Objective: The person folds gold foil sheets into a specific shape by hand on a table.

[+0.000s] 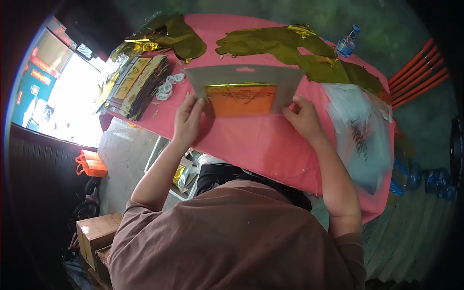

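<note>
Both hands hold up a translucent plastic sleeve [193, 79] with a hang slot at its top edge, above the pink-covered table. My left hand [189, 118] pinches its left side. At its right side, my right hand [303, 116] has thumb and fingers pressed together on it. Behind or inside the plastic shows an orange packet [240, 100] with a shiny gold upper edge and small dark print; which of the two cannot be told.
On the pink table [270, 150] lie gold foil pieces [261, 43], stacked packets [140, 84], white bands [166, 88] and clear plastic bags [360, 135]. A bottle [346, 43] stands at the back right. Below left are an orange bag [92, 163] and a cardboard box [99, 232].
</note>
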Demonstrator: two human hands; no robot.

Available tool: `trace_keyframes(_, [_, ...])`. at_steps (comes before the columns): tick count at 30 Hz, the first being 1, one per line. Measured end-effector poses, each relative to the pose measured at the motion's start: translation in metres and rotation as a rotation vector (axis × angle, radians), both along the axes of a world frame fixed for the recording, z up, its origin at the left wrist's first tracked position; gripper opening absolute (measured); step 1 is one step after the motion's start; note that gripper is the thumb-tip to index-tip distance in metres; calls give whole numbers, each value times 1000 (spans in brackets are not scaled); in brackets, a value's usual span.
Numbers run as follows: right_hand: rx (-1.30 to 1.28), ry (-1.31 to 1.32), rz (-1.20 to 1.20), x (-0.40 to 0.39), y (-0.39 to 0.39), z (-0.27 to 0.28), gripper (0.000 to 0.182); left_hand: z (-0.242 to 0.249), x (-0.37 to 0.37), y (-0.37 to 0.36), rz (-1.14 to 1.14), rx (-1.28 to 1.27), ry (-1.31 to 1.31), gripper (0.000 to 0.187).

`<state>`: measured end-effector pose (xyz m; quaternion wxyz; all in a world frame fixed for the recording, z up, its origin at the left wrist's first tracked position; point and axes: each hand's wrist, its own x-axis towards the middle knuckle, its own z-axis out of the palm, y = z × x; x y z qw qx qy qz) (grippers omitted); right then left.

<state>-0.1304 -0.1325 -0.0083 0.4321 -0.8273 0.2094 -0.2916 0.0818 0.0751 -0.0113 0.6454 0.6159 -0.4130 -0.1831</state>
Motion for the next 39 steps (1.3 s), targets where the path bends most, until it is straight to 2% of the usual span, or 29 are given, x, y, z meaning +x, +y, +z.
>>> trace_keyframes(2, [211,41,34,3,1,-8,18,-7,6,-3,24,49,-38,16])
trace_keyframes(9, [167,56,39,5,-7,-18,20,-6,0,-9,4,40,16,16])
trace_keyframes(11, [264,109,57,4,-11,-23,19,-6,-1,-11,-1,33,18,15])
trace_keyframes(17, [221,14,24,3,-2,-19,13,-9,-1,-11,36,7,1,14])
trace_keyframes(23, [255,63,56,2,-2,-18,16,1,-6,-12,70,9,-17,16])
trace_keyframes(24, [253,66,62,2,-2,-15,16,2,-4,-12,13,27,85,17])
trace_keyframes(25, [356,103,112,1,-2,-10,15,3,-2,-11,-43,45,187,18])
trace_keyframes(29, [660,91,234,-2,-10,-11,17,2,-2,-17,78,6,334,19])
trace_keyframes(30, [659,90,239,-3,-10,-8,17,-2,3,-16,-13,-14,451,19])
trace_keyframes(31, [780,81,246,-5,-9,-3,19,-5,8,-16,-104,-33,567,19])
trace_keyframes(32, [901,72,251,-7,-8,0,21,-9,11,-16,-99,-34,565,19])
trace_keyframes(34, [912,95,250,-8,-9,1,22,7,4,-24,-45,-52,731,21])
trace_keyframes(39, [874,107,330,-10,-11,0,22,8,13,-38,-49,-29,573,24])
